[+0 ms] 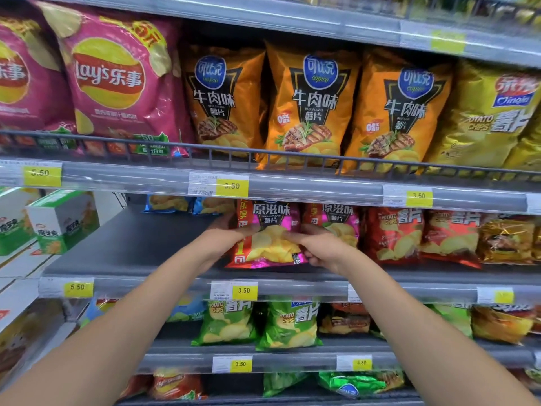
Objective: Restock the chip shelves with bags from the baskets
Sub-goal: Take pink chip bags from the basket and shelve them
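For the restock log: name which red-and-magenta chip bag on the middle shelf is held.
The left red-and-magenta foil chip bag: left grip and right grip pinch its front. Its twin stands to its right.

both hands [231, 238] gripping magenta chip bag [268, 244], grey shelf [131, 247]

Grey middle shelf [131, 253] with upright magenta chip bags [272, 218], red bags [392, 235] alongside, blue bags [167, 203] at back.

"Lay's" on pink bag [111, 74], "copico" on orange bags [319, 106] (shelf tags [232, 186] "3.50")
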